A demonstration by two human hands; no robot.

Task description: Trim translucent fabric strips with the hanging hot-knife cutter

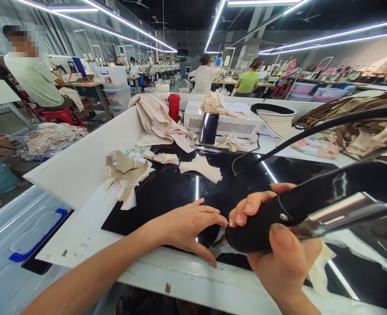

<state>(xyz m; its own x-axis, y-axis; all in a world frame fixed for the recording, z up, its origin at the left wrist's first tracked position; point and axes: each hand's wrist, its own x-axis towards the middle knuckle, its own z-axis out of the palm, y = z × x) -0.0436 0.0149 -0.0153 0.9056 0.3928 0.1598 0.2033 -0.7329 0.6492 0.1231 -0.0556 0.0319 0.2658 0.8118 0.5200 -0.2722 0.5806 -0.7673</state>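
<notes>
- The right hand [279, 245] is wrapping closed around the black handle of an iron-like tool [311, 210] at about 5 o'clock, thumb lying on top and fingertips curling over the far side; the tool's black and chrome body is running off toward 3 o'clock.
- The left hand [190, 227] is lying open and flat at 6 o'clock, fingers spread, pressing on the black mat [167, 192] and gripping nothing; its fingertips are sitting just beside the tool's nose.
- A pale fabric piece [221, 240] is peeking out beneath the tool's nose, between the two hands.
- A black cord [311, 131] is arching away from the tool toward 2 o'clock.
- Stacks of beige cut pieces [128, 173] are lying at 10 o'clock on the mat's edge.
- Farther off at 12 o'clock, a dark phone [209, 128] is leaning against a white box [233, 124], with a red bottle [174, 107] beside it.
</notes>
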